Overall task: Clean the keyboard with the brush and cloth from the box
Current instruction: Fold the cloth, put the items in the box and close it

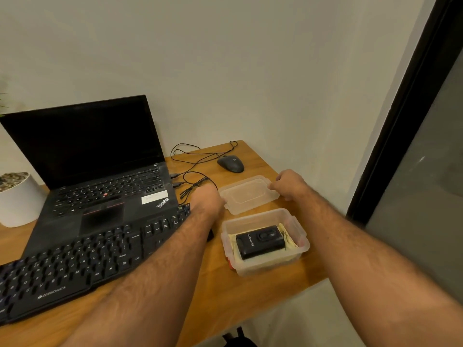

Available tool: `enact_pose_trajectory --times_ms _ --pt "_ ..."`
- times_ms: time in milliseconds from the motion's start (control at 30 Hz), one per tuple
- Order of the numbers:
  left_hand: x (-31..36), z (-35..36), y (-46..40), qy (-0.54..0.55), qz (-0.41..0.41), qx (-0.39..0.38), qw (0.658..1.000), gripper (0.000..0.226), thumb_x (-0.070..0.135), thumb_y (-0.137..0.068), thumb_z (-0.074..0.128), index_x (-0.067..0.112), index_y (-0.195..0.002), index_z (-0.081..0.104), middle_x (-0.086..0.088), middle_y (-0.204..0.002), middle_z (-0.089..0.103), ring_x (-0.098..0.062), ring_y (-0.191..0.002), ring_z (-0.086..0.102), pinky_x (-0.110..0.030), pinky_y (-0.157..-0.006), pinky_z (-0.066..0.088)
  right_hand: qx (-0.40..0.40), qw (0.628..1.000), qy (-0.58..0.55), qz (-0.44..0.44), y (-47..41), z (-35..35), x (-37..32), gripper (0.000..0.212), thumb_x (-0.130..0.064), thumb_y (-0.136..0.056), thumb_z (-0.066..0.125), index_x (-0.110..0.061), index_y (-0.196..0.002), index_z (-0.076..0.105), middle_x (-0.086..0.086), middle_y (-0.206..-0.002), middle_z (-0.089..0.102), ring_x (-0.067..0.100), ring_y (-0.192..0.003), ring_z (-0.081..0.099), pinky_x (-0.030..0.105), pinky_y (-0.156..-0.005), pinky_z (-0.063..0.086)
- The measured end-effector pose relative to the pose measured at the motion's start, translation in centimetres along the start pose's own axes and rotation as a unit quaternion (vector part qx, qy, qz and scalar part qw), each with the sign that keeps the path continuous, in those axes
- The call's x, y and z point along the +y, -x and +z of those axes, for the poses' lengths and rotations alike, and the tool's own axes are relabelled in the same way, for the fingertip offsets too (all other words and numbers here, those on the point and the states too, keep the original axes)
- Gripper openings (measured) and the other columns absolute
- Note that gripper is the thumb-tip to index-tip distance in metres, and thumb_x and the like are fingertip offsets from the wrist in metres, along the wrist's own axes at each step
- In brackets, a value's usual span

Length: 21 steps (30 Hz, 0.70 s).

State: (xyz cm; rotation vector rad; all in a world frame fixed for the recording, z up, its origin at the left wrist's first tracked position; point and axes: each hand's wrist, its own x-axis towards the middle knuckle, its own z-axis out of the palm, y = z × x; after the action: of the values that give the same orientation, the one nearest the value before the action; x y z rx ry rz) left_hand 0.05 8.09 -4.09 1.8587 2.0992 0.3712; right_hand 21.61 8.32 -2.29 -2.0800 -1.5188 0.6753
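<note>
Both hands, left hand (208, 200) and right hand (288, 184), clasp the lid (248, 196) ends at centre frame, parking it behind the open box (300, 231) for access

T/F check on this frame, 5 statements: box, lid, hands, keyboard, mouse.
1. The lid is on the box. False: it lies on the desk behind the open box.
2. Both hands are at the lid, left hand at its left end, right hand at its right end. True.
3. The box is empty. False: a black case lies in it on a yellowish cloth.
4. The keyboard lies in front of the laptop. True.
5. The mouse sits inside the box. False: it sits on the desk beyond the lid.
</note>
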Motion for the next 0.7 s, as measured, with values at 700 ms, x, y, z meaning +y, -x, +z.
enact_pose_trajectory --times_ms 700 --pt "-1.6 -4.1 9.3 0.307 0.080 0.135 0.939 0.011 0.013 -0.091 0.069 0.019 -0.100 0.066 0.003 -0.081 0.069 -0.012 -0.074 0.069 -0.039 -0.075 0.061 0.022 0.978 -0.181 -0.099 8.6 -3.7 1.1 0.044 -0.046 -0.094 0.060 -0.013 -0.124 0.061 0.004 -0.112 0.067 0.017 -0.089 0.070 0.030 -0.070 0.057"
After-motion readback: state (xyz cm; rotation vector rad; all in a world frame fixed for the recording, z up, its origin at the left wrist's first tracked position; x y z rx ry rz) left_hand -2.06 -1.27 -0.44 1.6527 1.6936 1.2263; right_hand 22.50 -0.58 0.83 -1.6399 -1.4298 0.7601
